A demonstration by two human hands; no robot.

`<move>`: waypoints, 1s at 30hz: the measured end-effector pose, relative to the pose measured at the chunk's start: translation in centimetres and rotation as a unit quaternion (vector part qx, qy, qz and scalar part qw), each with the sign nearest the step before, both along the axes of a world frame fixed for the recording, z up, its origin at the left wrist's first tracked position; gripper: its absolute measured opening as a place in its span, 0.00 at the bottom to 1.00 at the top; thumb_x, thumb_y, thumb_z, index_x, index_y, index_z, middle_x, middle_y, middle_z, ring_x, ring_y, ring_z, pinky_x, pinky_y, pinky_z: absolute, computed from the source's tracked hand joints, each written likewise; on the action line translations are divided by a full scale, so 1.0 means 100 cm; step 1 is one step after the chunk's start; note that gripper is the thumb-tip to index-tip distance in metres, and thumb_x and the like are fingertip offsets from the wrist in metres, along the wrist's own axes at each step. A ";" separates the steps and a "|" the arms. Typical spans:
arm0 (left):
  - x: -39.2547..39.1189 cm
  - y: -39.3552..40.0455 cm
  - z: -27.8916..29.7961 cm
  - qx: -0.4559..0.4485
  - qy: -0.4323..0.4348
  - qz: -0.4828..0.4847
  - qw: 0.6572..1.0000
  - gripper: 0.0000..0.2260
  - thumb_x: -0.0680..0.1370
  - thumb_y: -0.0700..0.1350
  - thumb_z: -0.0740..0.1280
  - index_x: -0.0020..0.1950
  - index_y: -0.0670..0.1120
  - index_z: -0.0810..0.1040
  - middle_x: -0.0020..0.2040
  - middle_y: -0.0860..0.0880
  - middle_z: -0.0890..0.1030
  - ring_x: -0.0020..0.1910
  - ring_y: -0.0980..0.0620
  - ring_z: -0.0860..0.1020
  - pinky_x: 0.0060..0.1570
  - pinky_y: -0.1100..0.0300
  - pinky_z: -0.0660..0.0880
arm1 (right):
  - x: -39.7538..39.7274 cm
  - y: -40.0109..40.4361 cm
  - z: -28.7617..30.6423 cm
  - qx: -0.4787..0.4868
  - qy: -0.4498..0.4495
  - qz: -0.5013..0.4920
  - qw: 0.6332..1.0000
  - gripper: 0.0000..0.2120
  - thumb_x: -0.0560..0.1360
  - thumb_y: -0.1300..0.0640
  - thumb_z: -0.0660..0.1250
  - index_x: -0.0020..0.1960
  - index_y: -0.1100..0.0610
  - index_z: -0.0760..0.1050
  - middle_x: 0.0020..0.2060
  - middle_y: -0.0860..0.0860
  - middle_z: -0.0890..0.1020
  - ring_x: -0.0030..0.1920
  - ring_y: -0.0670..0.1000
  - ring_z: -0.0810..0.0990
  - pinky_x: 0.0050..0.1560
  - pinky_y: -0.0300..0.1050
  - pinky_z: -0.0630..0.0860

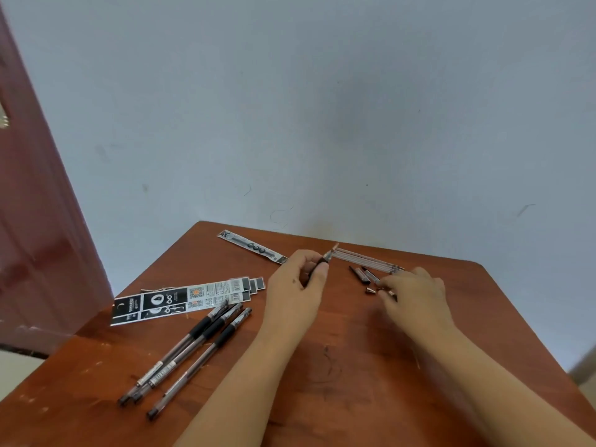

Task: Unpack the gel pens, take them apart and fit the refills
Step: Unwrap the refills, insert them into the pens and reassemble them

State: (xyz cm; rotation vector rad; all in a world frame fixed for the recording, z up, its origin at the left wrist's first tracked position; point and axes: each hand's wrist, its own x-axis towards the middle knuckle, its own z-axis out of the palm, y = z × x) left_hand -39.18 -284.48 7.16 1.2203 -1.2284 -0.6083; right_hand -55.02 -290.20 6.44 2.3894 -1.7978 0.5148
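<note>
Your left hand (295, 285) pinches a pen section (324, 261), tip aimed at the table's far edge. Just beyond it the refills (367, 261) lie side by side near that far edge, long axis running left-right. Your right hand (414, 293), fingers curled over small pen tips (371, 290); grip unclear. Three gel pens (190, 346) sit toward the near-left corner, beside packaging (180, 300).

pale blue-grey wall (322, 108), scuffed and marked, behind reddish-brown wooden table (338, 366) pushed against it. dark red door (35, 237) at left. strip of light floor (585, 371) lower right.
</note>
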 end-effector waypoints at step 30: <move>-0.008 -0.002 -0.015 0.034 -0.373 -0.021 0.927 0.09 0.76 0.43 0.62 0.54 0.48 0.77 0.51 0.50 0.78 0.51 0.54 0.74 0.50 0.63 0.68 | -0.001 0.029 -0.010 0.017 -0.379 0.139 0.915 0.08 0.66 0.69 0.69 0.41 0.59 0.80 0.34 0.40 0.77 0.37 0.32 0.75 0.38 0.24 0.71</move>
